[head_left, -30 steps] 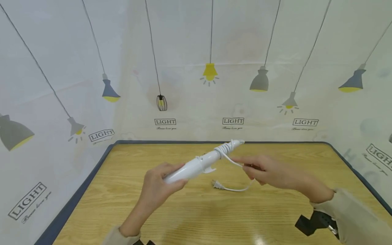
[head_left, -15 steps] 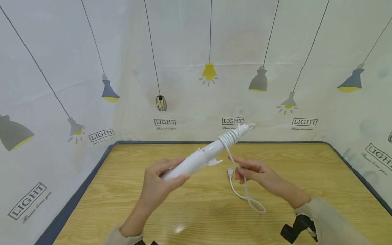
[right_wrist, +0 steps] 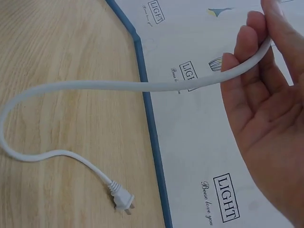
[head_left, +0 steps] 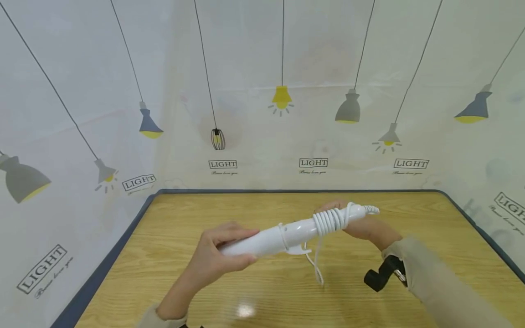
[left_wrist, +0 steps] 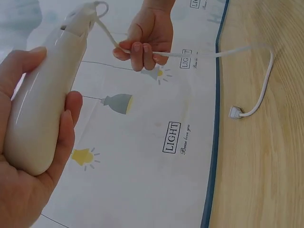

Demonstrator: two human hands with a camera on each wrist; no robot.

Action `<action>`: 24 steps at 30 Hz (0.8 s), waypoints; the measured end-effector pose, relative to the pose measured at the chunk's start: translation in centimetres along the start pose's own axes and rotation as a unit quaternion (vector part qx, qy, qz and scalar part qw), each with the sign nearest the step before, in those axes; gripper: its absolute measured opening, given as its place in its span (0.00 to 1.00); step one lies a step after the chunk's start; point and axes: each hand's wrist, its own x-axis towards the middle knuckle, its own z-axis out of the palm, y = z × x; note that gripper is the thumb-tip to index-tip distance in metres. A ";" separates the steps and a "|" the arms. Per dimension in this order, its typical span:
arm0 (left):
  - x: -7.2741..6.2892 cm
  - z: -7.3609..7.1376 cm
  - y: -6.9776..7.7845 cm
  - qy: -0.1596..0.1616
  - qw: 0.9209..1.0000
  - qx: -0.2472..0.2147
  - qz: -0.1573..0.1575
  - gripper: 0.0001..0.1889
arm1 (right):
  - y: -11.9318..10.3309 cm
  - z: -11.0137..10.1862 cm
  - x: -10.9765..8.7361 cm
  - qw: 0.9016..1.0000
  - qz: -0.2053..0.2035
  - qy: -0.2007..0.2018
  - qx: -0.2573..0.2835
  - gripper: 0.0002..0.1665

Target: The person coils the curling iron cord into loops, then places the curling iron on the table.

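My left hand [head_left: 207, 259] grips the thick rounded end of a white wand-shaped electric appliance [head_left: 256, 243], whose exact kind I cannot tell. It lies tilted above the table, its narrow end up to the right. A small lever [head_left: 298, 249] sticks out below its middle. White power cord [head_left: 328, 222] is wound several times round the narrower part. Behind that part, my right hand [head_left: 365, 227] is partly hidden in the head view. In the right wrist view, the cord's loose length runs across the right fingers and is pinched near the thumb; it ends in a two-pin plug [right_wrist: 123, 198].
Below the hands is a wood-grain tabletop [head_left: 246, 287] with a dark blue edge strip [head_left: 262, 190]. A pale sheet printed with lamps [head_left: 262, 132] rises behind it and at both sides. A black wrist-camera mount [head_left: 379, 275] sits at the right sleeve [head_left: 434, 278].
The right hand has gone from in front of the appliance to behind its narrow end, carrying the cord round. The appliance rose, then dipped and moved right, now lying flatter.
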 end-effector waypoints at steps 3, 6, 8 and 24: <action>-0.2 -0.4 -0.3 -0.040 0.999 -0.022 0.014 0.21 | -0.2 -0.3 1.1 0.992 -0.017 -0.074 0.103 0.16; -0.4 -0.7 -0.4 -0.073 0.996 -0.032 0.029 0.22 | -0.8 -0.4 1.7 0.991 0.004 -0.105 0.085 0.10; -0.5 -0.9 -0.5 -0.093 0.995 -0.031 0.036 0.22 | -1.3 -0.4 2.0 0.994 0.024 -0.100 0.026 0.04; -0.7 -1.3 -1.0 -0.179 0.983 0.002 0.050 0.20 | -5.4 0.1 3.7 0.976 0.069 -0.176 -0.105 0.07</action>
